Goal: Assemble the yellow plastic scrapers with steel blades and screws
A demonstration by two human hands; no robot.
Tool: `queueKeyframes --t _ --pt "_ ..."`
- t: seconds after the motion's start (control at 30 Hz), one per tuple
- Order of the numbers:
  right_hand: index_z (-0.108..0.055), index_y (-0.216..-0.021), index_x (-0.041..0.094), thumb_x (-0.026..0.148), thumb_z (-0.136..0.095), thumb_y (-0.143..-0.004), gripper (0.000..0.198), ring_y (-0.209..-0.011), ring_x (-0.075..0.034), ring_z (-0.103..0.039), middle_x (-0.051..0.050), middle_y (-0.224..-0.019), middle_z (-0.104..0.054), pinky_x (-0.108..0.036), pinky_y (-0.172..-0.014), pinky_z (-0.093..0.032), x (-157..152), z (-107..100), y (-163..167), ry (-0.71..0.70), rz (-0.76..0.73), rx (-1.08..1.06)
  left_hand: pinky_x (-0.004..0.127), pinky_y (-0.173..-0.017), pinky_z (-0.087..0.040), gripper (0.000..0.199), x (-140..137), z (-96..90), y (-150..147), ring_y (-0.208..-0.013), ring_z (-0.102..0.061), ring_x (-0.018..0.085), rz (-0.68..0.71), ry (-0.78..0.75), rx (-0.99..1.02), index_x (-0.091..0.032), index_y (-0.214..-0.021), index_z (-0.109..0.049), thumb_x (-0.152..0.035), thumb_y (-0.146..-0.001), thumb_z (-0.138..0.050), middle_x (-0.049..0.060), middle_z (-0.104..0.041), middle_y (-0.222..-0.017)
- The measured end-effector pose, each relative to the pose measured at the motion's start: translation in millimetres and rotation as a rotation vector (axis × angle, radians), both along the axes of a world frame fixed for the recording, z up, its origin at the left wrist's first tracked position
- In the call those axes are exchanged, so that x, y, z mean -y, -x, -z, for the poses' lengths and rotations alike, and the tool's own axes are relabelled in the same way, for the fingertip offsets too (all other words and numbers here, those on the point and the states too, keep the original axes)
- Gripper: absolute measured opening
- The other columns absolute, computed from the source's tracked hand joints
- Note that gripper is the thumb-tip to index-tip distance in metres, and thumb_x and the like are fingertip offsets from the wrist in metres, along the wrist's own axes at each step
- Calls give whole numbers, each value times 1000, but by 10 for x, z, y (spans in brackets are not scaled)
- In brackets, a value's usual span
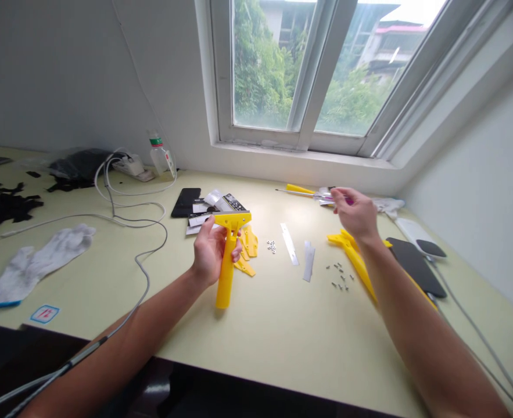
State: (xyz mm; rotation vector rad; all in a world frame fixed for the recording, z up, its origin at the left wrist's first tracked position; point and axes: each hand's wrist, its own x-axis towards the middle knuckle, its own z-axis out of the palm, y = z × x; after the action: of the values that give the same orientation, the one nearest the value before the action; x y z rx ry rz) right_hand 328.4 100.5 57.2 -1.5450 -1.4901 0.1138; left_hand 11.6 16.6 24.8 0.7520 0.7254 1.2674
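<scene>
A yellow scraper (226, 273) with a metal blade along its head is in my left hand (212, 252), whose fingers wrap its neck. The scraper stands nearly upright, head at the top. My right hand (357, 213) is closed round the clear and purple handle of a screwdriver (297, 193), its shaft pointing left. Beneath my right forearm lie yellow scraper handles (354, 261), partly hidden by the arm. Loose yellow plates (250, 242) lie behind my left hand. Small nuts (272, 247), metal blades (289, 244) and several screws (341, 277) rest between my hands.
Packets (221, 203) and a black phone (185, 202) lie behind the scraper. Cables (145, 264) cross the table at left, near a white glove (42, 261) and a plastic bottle (162, 158). On the right are a dark device (415, 267) and a white one (419, 235).
</scene>
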Motion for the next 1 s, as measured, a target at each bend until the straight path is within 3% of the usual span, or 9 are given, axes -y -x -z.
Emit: queueKeyframes --t 0.17,0.33,0.43,0.53,0.6,0.7,0.83,1.0 --pt "-69 -113 17 44 -56 -87 39 -84 -22 -68 -9 -96 -73 -37 -86 -49 -124 357 69 212 -29 295 27 -48 -40 48 70 15 -30 -47 -49 13 46 -105 -91 -17 -92 -60 -63 -84 -49 1 -54 -65" --pt "-67 -110 17 33 -55 -88 30 -90 -23 -63 -13 -106 -68 -35 -82 -47 -93 516 205 370 -123 451 27 -53 -37 53 147 48 -13 -51 -47 13 89 -277 -272 -13 -96 -64 -62 -91 -44 0 -49 -58" --pt "-66 -113 16 27 -56 -86 31 -94 -26 -62 -16 -107 -66 -37 -82 -46 -51 507 281 424 -171 514 27 -55 -38 55 175 40 6 -55 -48 12 33 -419 -416 -13 -120 -62 -57 -92 -48 4 -57 -78" --pt "-68 -111 19 26 -53 -89 28 -106 -26 -58 -15 -115 -64 -38 -91 -43 34 414 407 414 -271 571 29 -65 -46 56 185 19 9 -72 -56 15 -78 -544 -695 -17 -135 -56 -53 -92 -53 10 -59 -105" --pt "-71 -103 22 26 -53 -90 23 -101 -20 -60 -9 -111 -67 -32 -90 -43 118 349 534 429 -424 615 33 -79 -50 58 183 19 1 -90 -60 22 -152 -644 -933 -17 -138 -54 -50 -90 -58 12 -59 -113" --pt "-73 -89 25 28 -59 -86 14 -81 -15 -63 -2 -91 -72 -26 -73 -43 257 316 741 499 -604 685 37 -89 -50 66 174 55 -20 -103 -60 27 -219 -773 -1242 -19 -141 -51 -52 -85 -63 13 -61 -117" --pt "-71 -82 22 35 -61 -85 16 -75 -17 -62 -5 -85 -72 -26 -59 -35 371 392 913 525 -544 748 34 -80 -53 73 171 125 -42 -97 -65 28 -267 -843 -1458 -20 -142 -49 -58 -82 -64 13 -64 -114" --pt "-66 -76 20 33 -57 -88 19 -72 -17 -61 -7 -81 -70 -26 -56 -30 374 475 953 526 -475 806 34 -76 -53 75 189 148 -45 -95 -66 29 -314 -910 -1525 -19 -141 -51 -61 -80 -64 15 -66 -117"
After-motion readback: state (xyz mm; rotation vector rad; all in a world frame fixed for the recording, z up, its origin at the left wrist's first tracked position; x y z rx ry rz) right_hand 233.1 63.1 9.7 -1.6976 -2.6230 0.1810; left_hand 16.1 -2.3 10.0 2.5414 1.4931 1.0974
